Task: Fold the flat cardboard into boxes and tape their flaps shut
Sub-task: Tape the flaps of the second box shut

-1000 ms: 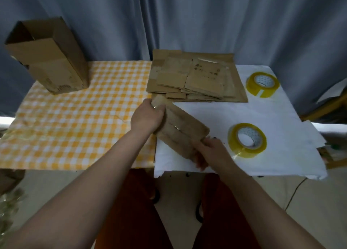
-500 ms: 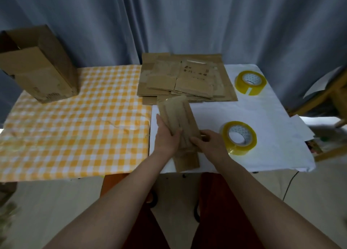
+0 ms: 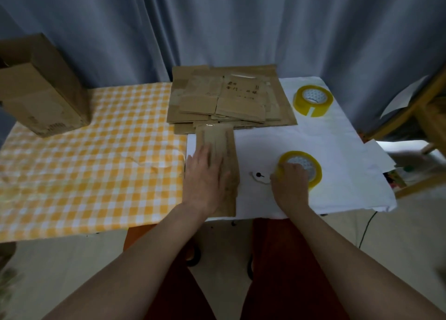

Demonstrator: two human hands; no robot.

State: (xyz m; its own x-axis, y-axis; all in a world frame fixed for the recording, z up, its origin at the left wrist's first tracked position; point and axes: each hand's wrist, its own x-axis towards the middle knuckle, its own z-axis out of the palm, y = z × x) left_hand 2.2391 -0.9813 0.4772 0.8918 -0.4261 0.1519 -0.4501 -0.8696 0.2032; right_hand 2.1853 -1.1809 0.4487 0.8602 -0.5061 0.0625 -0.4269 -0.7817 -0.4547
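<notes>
A narrow flat cardboard piece [image 3: 223, 139] lies lengthwise on the white cloth [image 3: 337, 155] near the table's front edge. My left hand [image 3: 205, 177] presses flat on it with straight fingers. My right hand [image 3: 289, 182] curls round the near roll of yellow tape [image 3: 306, 165], to the right of the cardboard. A stack of flat cardboard pieces [image 3: 229, 98] sits behind, at the back of the table. A second yellow tape roll [image 3: 313, 100] lies at the back right.
An assembled brown box [image 3: 41, 90] stands at the back left on the yellow checked cloth [image 3: 84, 163]. A small black-and-white object [image 3: 258, 175] lies between my hands. Blue curtains hang behind. A wooden chair [image 3: 424, 117] and loose papers are at the right.
The cardboard piece was turned lengthwise and laid flat on the white cloth. My left hand moved on top of it, and my right hand left it for the near tape roll.
</notes>
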